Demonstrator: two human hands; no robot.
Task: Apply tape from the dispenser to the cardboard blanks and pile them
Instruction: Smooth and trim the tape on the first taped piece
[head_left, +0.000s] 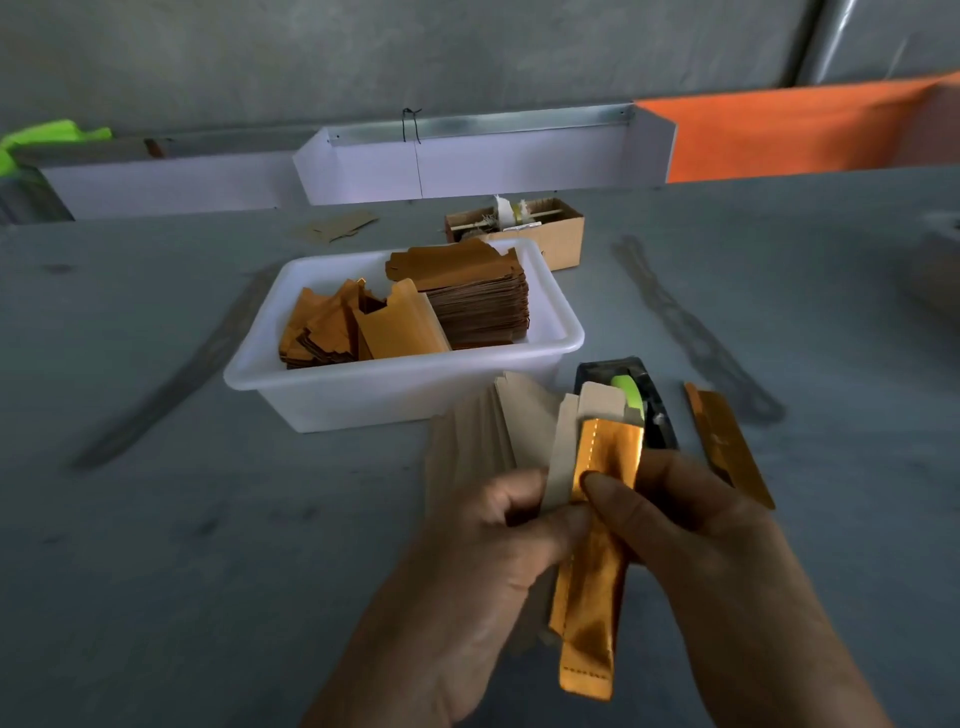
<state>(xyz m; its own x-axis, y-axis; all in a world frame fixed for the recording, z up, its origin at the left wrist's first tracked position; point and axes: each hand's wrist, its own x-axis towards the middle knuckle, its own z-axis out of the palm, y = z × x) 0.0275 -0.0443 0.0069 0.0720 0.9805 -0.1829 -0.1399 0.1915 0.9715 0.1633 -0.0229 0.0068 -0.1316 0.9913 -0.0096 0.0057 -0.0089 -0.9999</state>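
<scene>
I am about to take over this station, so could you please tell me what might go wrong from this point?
1. Both hands, left and right, hold the gold blank in the air; taping it unsupported could leave the tape crooked.
2. The tape dispenser sits partly hidden behind the blank, so reaching for the green tape may be fumbled.
3. The fanned beige blanks lie loosely beside the white tub; a wrist could scatter them.

We pinch a gold cardboard blank (597, 530) between our left hand (493, 561) and right hand (691, 530), just before the tape dispenser (631, 400) and white tub (395, 384).
</scene>
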